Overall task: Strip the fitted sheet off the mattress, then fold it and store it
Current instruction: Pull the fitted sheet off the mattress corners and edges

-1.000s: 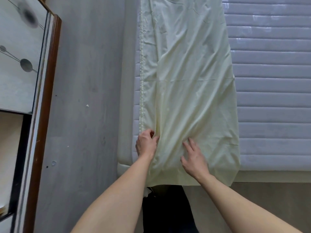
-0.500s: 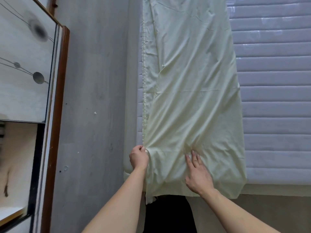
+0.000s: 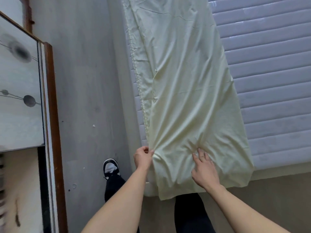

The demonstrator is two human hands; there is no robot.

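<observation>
The pale yellow sheet (image 3: 183, 91) is off the bed now and lies folded into a long strip on the bare mattress (image 3: 269, 81). The strip runs straight away from the person, and its near end hangs a little over the foot of the mattress. Both hands are at that near end. The left hand (image 3: 143, 156) pinches the left edge of the sheet between thumb and fingers. The right hand (image 3: 204, 169) lies flat on top of the cloth with its fingers spread out, pressing it down. I think the near end should be folded away, up along the strip. A shoe (image 3: 111, 167) stands on the grey floor (image 3: 87, 98) beside a cupboard (image 3: 20, 98).
</observation>
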